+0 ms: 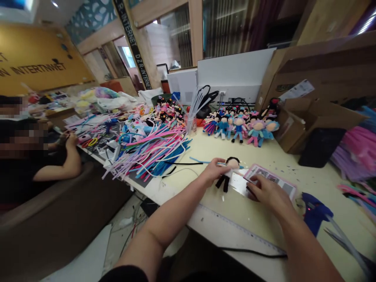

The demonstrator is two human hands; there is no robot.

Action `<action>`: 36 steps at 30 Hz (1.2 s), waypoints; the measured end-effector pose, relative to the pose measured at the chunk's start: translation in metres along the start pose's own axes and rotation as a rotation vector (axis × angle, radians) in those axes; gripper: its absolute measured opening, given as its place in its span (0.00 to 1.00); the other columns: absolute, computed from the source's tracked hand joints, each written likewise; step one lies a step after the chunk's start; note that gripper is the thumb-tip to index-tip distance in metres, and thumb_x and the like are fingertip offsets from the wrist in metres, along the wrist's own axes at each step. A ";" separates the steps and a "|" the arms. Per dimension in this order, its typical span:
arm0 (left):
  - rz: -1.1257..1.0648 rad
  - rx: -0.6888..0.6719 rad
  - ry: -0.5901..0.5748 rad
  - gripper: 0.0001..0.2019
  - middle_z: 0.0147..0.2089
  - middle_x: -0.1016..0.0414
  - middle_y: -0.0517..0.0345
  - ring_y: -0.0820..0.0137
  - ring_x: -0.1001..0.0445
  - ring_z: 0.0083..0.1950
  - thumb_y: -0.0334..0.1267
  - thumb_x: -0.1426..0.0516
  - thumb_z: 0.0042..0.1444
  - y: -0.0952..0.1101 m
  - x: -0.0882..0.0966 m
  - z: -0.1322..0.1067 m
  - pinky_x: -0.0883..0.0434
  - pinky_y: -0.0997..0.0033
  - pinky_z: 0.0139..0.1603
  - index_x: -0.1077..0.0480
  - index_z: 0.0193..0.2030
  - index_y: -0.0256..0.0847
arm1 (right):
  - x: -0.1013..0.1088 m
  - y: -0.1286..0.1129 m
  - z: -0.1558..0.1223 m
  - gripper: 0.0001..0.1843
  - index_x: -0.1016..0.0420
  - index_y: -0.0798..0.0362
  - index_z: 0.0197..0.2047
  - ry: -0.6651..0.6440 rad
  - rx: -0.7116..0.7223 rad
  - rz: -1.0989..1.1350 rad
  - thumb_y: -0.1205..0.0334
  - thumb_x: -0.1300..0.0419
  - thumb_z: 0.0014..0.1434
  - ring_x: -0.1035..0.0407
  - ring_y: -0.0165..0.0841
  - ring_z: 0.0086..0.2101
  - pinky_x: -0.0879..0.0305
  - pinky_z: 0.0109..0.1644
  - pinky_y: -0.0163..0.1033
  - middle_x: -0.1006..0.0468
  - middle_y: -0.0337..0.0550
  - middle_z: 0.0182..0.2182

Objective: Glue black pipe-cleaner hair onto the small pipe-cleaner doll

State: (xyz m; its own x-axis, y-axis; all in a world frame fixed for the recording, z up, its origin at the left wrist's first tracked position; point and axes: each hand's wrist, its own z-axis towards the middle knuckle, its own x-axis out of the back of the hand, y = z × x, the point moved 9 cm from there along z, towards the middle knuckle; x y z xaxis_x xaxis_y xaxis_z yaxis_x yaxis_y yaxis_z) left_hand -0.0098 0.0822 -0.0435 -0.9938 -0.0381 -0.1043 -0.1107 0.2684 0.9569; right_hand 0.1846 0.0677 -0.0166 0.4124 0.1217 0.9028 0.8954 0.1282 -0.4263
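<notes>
My left hand point(216, 171) is closed on a small pipe-cleaner doll point(233, 163) with black hair, a pale face and black legs. A light blue stem sticks out beside the thumb. A white, shiny patch point(239, 183) lies between my hands; I cannot tell whether it is a sheet or glare. The fingers of my right hand point(266, 194) are pinched together at its right end, and whatever they hold is hidden. Just behind that hand lies a flat pink-edged thing point(282, 185), like a phone in a case, with pictures on it.
A blue glue gun point(316, 213) and scissors point(342, 239) lie at right. Finished dolls point(237, 127) stand at the back, near a cardboard box point(305, 121). Many coloured pipe cleaners point(149, 150) are heaped at left. A ruler point(235, 225) runs along the front edge. Another person point(38, 156) sits at far left.
</notes>
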 end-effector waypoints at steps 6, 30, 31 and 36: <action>0.671 -0.205 0.101 0.25 0.43 0.25 0.52 0.62 0.26 0.44 0.47 0.37 0.47 0.008 0.013 -0.031 0.30 0.64 0.46 0.32 0.51 0.39 | 0.005 -0.022 -0.009 0.13 0.27 0.48 0.40 0.034 0.053 -0.003 0.52 0.47 0.59 0.28 0.39 0.33 0.44 0.31 0.38 0.20 0.42 0.32; 1.563 -0.067 0.354 0.12 0.39 0.22 0.41 0.51 0.24 0.42 0.41 0.48 0.55 0.055 0.191 -0.080 0.33 0.62 0.38 0.25 0.37 0.38 | -0.003 0.070 -0.225 0.14 0.27 0.48 0.42 -0.051 0.083 0.186 0.57 0.53 0.64 0.26 0.38 0.40 0.32 0.44 0.42 0.21 0.44 0.40; 1.604 -0.064 0.364 0.12 0.39 0.22 0.43 0.52 0.24 0.41 0.42 0.48 0.55 0.053 0.195 -0.076 0.33 0.63 0.38 0.26 0.37 0.40 | 0.009 0.084 -0.228 0.14 0.27 0.48 0.42 0.020 0.037 0.159 0.58 0.53 0.63 0.26 0.38 0.41 0.31 0.45 0.43 0.21 0.45 0.40; 1.719 0.010 0.334 0.08 0.35 0.23 0.56 0.58 0.26 0.39 0.41 0.46 0.54 0.045 0.211 -0.055 0.35 0.66 0.38 0.27 0.35 0.43 | 0.072 0.139 -0.231 0.16 0.25 0.51 0.45 0.360 -0.084 -0.136 0.61 0.51 0.59 0.28 0.44 0.43 0.32 0.48 0.48 0.22 0.50 0.43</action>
State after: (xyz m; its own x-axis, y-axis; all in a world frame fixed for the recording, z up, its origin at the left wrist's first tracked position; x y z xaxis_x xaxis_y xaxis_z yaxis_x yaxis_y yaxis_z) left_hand -0.2240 0.0331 -0.0078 0.0726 0.0919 0.9931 0.9716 0.2184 -0.0912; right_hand 0.3770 -0.1327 0.0019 0.3077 -0.2457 0.9192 0.9505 0.0361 -0.3086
